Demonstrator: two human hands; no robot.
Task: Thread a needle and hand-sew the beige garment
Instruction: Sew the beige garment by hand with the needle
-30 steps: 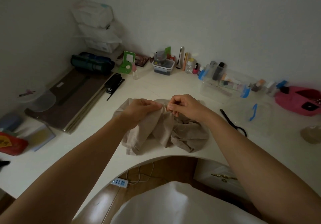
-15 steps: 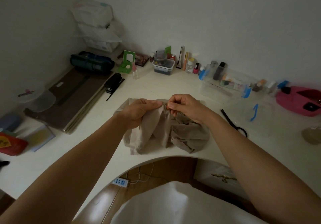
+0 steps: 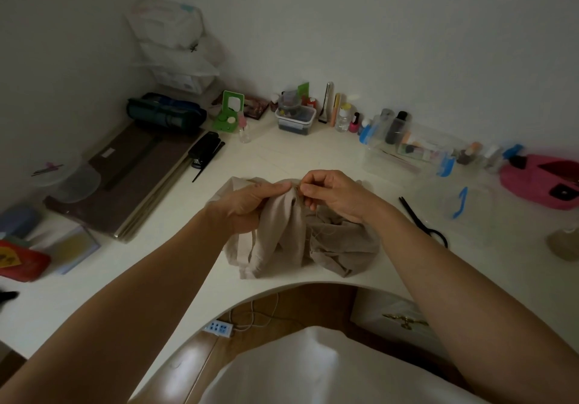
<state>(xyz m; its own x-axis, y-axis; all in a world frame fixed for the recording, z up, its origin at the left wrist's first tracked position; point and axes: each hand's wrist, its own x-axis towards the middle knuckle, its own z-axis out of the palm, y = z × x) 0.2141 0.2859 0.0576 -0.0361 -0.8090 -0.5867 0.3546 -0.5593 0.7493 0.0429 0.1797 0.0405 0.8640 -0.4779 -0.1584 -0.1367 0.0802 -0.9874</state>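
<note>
The light is dim, soft and greyish, with no hard shadows and no lamp in view. The curved white desk top (image 3: 282, 159) is the brightest surface, and the frame darkens toward its corners. A pale glare patch sits on the glossy brown wooden floor (image 3: 200, 369). The wide lens bows the desk's edge. The crumpled beige cloth garment (image 3: 282, 237) at the centre is fairly sharp. The flat red pouch (image 3: 22, 262) and pink fabric bag (image 3: 539, 184) at the sides are smeared.
</note>
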